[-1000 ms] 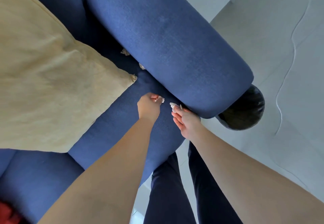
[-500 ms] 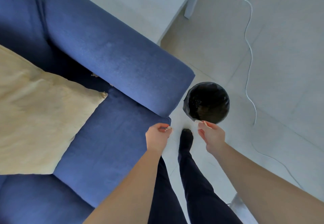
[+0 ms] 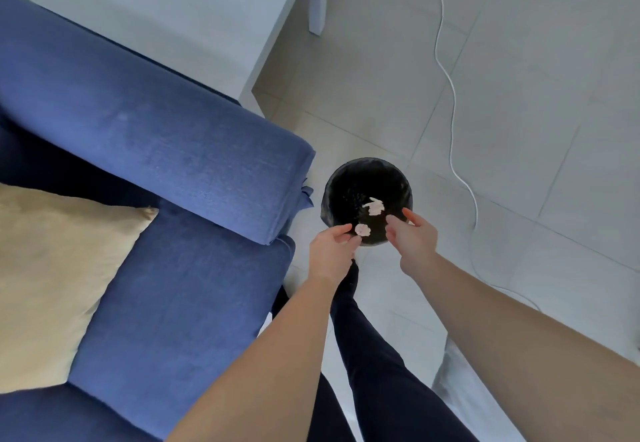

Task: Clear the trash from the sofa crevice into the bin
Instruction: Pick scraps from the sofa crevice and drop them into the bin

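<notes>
A round black bin [image 3: 333, 182] stands on the tiled floor just right of the blue sofa's armrest [image 3: 180, 150]. Both hands hover over the bin's near rim. The fingers of my left hand [image 3: 329, 251] are apart, and a small pale scrap [image 3: 363, 230] sits in the air just off its fingertips. My right hand [image 3: 414, 239] is spread and holds nothing. A second pale scrap [image 3: 374, 206] shows against the bin's dark inside. The crevice [image 3: 180, 206] between armrest and seat cushion shows no trash where it is visible.
A tan pillow [image 3: 55, 268] lies on the sofa seat at the left. Behind the armrest stands a white side table [image 3: 180, 8]. A white cable [image 3: 450, 105] snakes across the floor on the right. My dark-trousered legs [image 3: 377, 355] stand beside the sofa's front.
My view swung from the sofa crevice to the bin. Both hands carried pinched scraps over the bin and spread their fingers; the scraps now drop free.
</notes>
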{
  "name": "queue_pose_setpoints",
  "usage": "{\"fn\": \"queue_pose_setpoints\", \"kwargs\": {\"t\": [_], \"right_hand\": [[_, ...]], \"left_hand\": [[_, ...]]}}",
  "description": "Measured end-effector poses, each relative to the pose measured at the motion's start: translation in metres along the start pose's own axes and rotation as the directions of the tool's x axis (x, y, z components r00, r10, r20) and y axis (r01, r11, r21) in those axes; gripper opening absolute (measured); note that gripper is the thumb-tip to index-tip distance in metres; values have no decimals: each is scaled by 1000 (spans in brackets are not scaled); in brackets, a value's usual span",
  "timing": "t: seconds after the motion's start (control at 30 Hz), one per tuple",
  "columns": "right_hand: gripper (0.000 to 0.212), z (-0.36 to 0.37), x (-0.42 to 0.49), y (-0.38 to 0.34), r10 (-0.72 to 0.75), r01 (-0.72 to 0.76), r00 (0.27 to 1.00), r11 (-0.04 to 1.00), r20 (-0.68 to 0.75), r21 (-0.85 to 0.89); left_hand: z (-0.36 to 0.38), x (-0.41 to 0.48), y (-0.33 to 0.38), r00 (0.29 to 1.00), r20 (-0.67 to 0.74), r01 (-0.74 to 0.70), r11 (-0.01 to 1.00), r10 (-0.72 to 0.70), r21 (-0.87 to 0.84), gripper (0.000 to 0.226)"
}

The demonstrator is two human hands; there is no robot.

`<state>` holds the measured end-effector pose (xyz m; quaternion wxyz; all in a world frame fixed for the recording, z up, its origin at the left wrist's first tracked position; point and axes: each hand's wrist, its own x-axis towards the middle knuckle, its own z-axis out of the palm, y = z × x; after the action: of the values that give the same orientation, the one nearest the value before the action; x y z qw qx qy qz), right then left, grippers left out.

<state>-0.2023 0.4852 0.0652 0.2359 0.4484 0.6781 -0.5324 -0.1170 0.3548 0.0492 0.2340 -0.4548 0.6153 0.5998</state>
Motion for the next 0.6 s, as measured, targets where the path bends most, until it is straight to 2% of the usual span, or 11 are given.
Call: {"fn": "queue_pose_setpoints", "kwargs": {"t": [0.3, 0.5, 0.6], "right_hand": [[41, -10, 7, -20, -4, 6, 1000, 996, 25, -92], [37, -1, -26, -27, -6, 28, 991, 987, 137, -160], [34, 10, -51, -25, -3, 44, 978, 981, 209, -190]], "left_hand": [[-9, -8, -2, 996, -13, 84, 994, -83, 69, 33], [-40, -31, 0, 994, -63, 94, 992, -89, 86, 32], [-65, -47, 0, 992, -93, 92, 995, -88, 41, 36]]}}
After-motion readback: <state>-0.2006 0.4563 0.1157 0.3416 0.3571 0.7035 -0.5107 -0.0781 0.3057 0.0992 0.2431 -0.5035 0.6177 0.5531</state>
